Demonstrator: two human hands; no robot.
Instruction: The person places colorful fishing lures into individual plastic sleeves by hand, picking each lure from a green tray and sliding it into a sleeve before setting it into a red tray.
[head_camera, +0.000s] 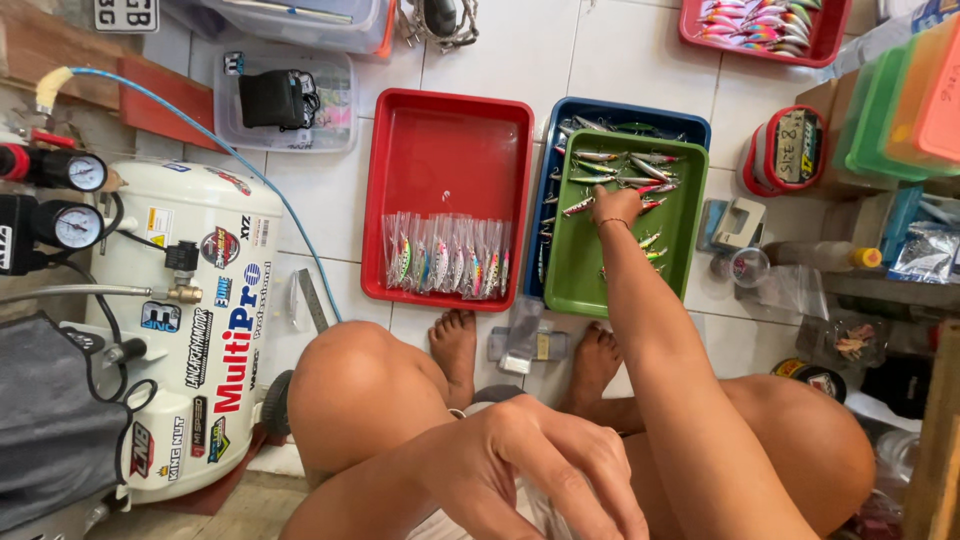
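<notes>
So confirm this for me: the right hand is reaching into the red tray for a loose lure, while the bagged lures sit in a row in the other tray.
Not quite. The head view shows the right hand reaching into the green tray, where the loose lures lie. The bagged lures sit in a row in the red tray.

The floor is laid in large white tiles with thin grey joints, evenly lit by soft daylight. At the left stands a white compressor tank with two gauges and a blue hose. A wooden board lies at top left. Stacked coloured bins crowd the right edge.
</notes>
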